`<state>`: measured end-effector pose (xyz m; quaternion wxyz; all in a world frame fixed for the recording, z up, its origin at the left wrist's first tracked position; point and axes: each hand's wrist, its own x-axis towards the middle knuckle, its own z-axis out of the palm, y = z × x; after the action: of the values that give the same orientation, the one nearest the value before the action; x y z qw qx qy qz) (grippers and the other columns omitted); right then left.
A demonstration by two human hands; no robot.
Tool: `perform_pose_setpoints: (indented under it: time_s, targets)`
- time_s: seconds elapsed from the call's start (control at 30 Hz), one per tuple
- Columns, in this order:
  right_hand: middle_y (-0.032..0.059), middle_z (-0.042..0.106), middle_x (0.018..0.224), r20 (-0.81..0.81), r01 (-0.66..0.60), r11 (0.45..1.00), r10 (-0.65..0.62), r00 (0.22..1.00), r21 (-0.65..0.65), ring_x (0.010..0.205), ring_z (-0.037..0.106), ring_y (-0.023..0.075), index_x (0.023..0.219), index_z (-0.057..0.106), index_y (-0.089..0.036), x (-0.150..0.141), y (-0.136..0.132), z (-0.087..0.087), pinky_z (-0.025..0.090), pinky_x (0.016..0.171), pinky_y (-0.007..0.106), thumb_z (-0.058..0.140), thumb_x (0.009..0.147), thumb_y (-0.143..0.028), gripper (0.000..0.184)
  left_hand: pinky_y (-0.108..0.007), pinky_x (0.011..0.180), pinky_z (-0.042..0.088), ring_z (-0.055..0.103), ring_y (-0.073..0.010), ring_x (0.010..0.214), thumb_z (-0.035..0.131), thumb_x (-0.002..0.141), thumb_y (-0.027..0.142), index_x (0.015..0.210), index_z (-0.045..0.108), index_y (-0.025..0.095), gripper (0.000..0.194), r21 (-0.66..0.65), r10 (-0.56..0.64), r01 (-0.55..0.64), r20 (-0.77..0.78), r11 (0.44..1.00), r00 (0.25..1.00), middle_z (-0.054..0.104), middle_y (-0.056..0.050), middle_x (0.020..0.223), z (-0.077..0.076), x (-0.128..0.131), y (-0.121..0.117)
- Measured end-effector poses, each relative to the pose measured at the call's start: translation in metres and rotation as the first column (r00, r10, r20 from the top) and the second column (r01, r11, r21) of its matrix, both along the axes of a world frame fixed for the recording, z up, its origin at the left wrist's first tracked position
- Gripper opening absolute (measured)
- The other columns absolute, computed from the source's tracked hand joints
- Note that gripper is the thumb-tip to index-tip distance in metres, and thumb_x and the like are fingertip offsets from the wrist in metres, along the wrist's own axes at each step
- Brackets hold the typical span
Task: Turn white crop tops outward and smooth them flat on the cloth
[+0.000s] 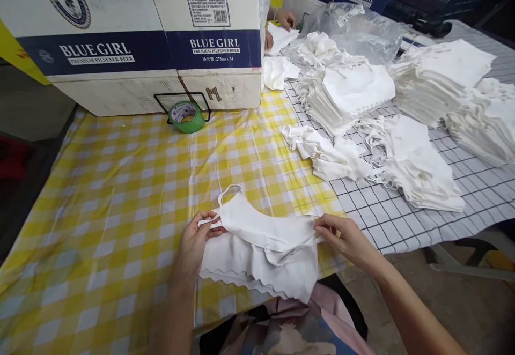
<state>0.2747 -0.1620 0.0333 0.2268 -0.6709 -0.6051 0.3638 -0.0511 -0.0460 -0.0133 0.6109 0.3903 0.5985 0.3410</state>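
A white camisole-style top (257,256) with thin straps and a scalloped hem lies spread at the table's front edge. My left hand (201,234) pinches it at its left side, just beneath an upright strap loop. On the opposite side, my right hand (336,234) has thumb and fingers closed on the top's right edge. The fabric between my hands is slack and folded over in the middle. Its lower part hangs toward my lap.
A large Blue Girl beer carton (132,71) stands at the back left, with a green tape roll (186,117) before it. Stacks of white garments (350,92) cover the grid-patterned cloth at right, near a clear plastic bag (354,30). Another person's hand (286,19) works behind the carton.
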Motion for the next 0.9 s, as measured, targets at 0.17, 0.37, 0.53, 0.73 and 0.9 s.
perform_pose_setpoints:
  time_s: [0.17,0.37,0.53,0.73,0.9]
  targets:
    - [-0.0013,0.052,0.062,-0.005,0.017,1.0,-0.017,1.0,0.007,0.058,0.046,0.0125,0.077,0.058,-0.02,0.001,0.0,-0.001,0.034,0.055,0.025,0.043,0.089,-0.031,0.023,-0.027,0.066,0.051,0.064,-0.0138,0.066,0.057,0.074,0.028,0.09,0.055,0.019,0.019,-0.002,0.028,-0.028,0.0,1.0,1.0,0.065,-0.001,0.088,-0.003,-0.001,0.001]
    - [-0.0005,0.054,0.063,0.015,0.075,0.997,-0.075,0.997,0.002,0.058,0.046,0.0132,0.079,0.06,-0.02,0.005,-0.002,-0.002,0.034,0.054,0.025,0.043,0.088,-0.034,0.024,-0.028,0.066,0.052,0.065,-0.015,0.066,0.061,0.074,0.033,0.095,0.054,0.019,0.026,-0.023,0.057,-0.057,-0.005,0.998,0.998,0.065,-0.002,0.087,-0.006,-0.001,0.002]
    - [0.0003,0.059,0.071,0.054,0.154,0.988,-0.156,0.986,0.027,0.062,0.05,0.0137,0.081,0.062,-0.022,0.009,-0.001,-0.008,0.037,0.057,0.026,0.044,0.088,-0.034,0.023,-0.032,0.073,0.051,0.066,-0.0184,0.076,0.06,0.076,0.041,0.11,0.052,0.02,0.041,0.043,-0.016,0.016,-0.01,0.999,1.0,0.065,-0.004,0.094,-0.002,0.001,-0.001]
    - [0.0026,0.059,0.085,0.111,0.192,0.974,-0.206,0.972,0.12,0.078,0.056,0.0162,0.082,0.06,-0.022,0.015,0.0,-0.019,0.043,0.067,0.027,0.045,0.088,-0.028,0.018,-0.041,0.09,0.045,0.06,-0.0213,0.097,0.062,0.076,0.039,0.128,0.041,0.027,0.058,0.173,-0.127,0.135,-0.054,0.976,0.99,0.061,-0.006,0.112,0.007,-0.007,-0.014]
    - [0.0089,0.053,0.11,0.227,0.293,0.918,-0.356,0.907,0.269,0.102,0.051,0.0232,0.102,0.056,-0.021,0.015,-0.006,-0.024,0.046,0.075,0.034,0.045,0.088,-0.027,0.019,-0.04,0.096,0.041,0.055,-0.0227,0.103,0.066,0.07,0.038,0.115,0.053,0.026,0.049,0.338,0.142,-0.028,-0.319,0.941,0.937,0.061,-0.005,0.107,0.003,-0.047,-0.03]
